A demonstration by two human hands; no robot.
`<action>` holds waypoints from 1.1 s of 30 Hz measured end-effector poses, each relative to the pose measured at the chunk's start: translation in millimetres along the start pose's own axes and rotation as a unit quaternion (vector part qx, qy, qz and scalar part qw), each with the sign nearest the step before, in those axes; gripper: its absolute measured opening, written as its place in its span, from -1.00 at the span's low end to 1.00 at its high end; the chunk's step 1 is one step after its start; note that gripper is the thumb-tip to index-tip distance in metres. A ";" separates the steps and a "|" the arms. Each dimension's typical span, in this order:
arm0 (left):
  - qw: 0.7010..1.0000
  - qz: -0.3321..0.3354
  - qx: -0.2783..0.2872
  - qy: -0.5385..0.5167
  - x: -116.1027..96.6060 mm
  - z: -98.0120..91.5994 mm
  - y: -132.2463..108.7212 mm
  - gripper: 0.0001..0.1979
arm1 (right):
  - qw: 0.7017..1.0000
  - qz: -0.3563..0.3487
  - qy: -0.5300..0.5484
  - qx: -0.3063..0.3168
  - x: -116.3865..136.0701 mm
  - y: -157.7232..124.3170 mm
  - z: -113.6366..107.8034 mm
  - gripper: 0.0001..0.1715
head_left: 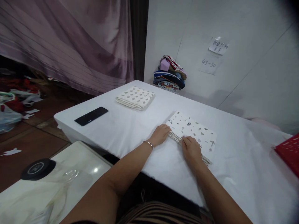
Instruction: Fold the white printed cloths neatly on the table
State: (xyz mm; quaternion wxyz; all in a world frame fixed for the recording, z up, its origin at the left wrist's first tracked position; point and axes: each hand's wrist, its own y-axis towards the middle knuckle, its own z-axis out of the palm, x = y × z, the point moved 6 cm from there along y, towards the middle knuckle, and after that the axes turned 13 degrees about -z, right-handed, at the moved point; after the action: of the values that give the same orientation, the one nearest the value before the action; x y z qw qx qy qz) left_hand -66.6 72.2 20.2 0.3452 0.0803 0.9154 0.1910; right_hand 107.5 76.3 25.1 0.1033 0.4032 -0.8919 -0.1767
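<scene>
A folded white cloth with small printed figures (196, 132) lies on the white table (130, 127) in front of me. My left hand (160, 134), with a bracelet on the wrist, grips the cloth's near left corner, fingers curled on the folded edge. My right hand (191, 150) rests on the cloth's near edge a little to the right, fingers closed on the layers. A second folded cloth with a leaf pattern (135, 97) lies farther back on the left, apart from both hands.
A black phone (91, 116) lies near the table's left edge. A stack of coloured fabrics (170, 74) sits against the white wall at the back. A red box (289, 151) is at the right edge. A black round object (38, 169) rests on a lower surface at the left.
</scene>
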 end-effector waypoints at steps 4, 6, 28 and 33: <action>1.000 -0.006 -0.007 -0.014 1.3 -0.7 -0.4 -0.76 | 0.999 0.004 0.028 0.021 -2.6 7.3 -3.1 -0.72; 1.000 -0.009 -0.013 -0.024 2.7 -1.8 -0.4 -0.76 | 0.999 0.004 0.034 0.013 -3.3 10.2 -3.7 -0.72; 0.990 -0.113 -0.035 -0.082 23.6 -14.3 -0.3 -0.82 | 0.991 -0.004 0.131 -0.014 12.6 33.0 1.3 -0.70; 0.989 -0.115 -0.045 -0.082 23.4 -14.7 1.6 -0.85 | 0.981 0.039 0.190 -0.027 4.4 33.3 3.8 -0.70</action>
State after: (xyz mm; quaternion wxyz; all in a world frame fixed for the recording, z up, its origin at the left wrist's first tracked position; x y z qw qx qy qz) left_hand -93.8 75.9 16.9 0.4417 -0.0257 0.8777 0.1840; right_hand 80.7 94.3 35.1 0.2889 0.3915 -0.8659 -0.1164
